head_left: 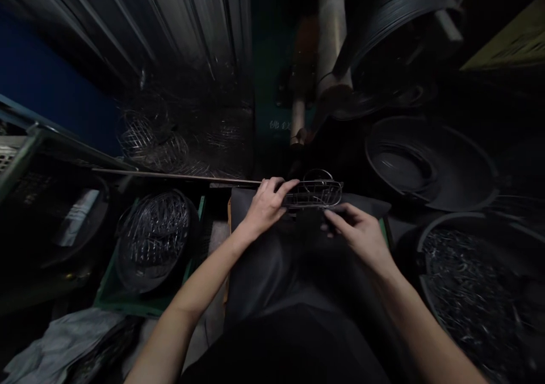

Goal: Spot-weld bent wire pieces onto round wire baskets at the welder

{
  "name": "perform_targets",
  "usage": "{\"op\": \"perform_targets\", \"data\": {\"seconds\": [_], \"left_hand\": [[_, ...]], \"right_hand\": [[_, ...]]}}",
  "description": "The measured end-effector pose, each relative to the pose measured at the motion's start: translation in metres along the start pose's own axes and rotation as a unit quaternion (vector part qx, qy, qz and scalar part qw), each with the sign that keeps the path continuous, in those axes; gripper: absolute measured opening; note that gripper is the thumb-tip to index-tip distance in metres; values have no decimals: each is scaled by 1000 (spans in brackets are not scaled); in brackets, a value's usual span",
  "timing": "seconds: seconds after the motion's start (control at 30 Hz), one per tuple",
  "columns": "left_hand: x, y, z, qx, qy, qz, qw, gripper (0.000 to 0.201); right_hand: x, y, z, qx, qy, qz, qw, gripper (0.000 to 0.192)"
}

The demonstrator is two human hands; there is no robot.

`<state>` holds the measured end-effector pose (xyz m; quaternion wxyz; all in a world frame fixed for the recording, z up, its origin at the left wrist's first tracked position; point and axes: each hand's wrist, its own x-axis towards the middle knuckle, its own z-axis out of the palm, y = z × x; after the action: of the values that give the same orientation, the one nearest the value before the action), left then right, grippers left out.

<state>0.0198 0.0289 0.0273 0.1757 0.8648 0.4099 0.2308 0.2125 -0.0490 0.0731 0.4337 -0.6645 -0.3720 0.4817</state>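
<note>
Dark apron cloth [272,270] covers the person's lap; beyond it, the left hand [266,205] grips a wire basket [314,193]; the right hand [360,233] curls loosely just beside it.

The dark work surface [272,259] is bare near its front edge, so a hand passes freely there. A basin of wire pieces [477,282] blocks its right edge, a tub of wire baskets [153,239] its left, and a stacked wire pile [179,140] stands beyond its far-left corner.
</note>
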Motion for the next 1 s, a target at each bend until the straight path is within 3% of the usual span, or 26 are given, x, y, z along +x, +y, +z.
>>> {"op": "perform_targets", "data": {"seconds": [0.13,0.23,0.43,0.73,1.0], "left_hand": [[6,9,0,74,31,9,997,64],[8,9,-1,94,46,16,994,60],[14,3,-5,74,57,-1,996,60],[30,-3,-2,55,101,23,993,55],[44,-14,0,70,118,28,990,55]], "right_hand": [[28,-2,21,19,-4,-11,1000,40],[35,2,29,-62,33,-66,995,36],[33,12,43,-200,128,-189,953,31],[55,19,50,-193,175,-304,916,23],[75,16,50,-195,181,-360,894,20]]}}
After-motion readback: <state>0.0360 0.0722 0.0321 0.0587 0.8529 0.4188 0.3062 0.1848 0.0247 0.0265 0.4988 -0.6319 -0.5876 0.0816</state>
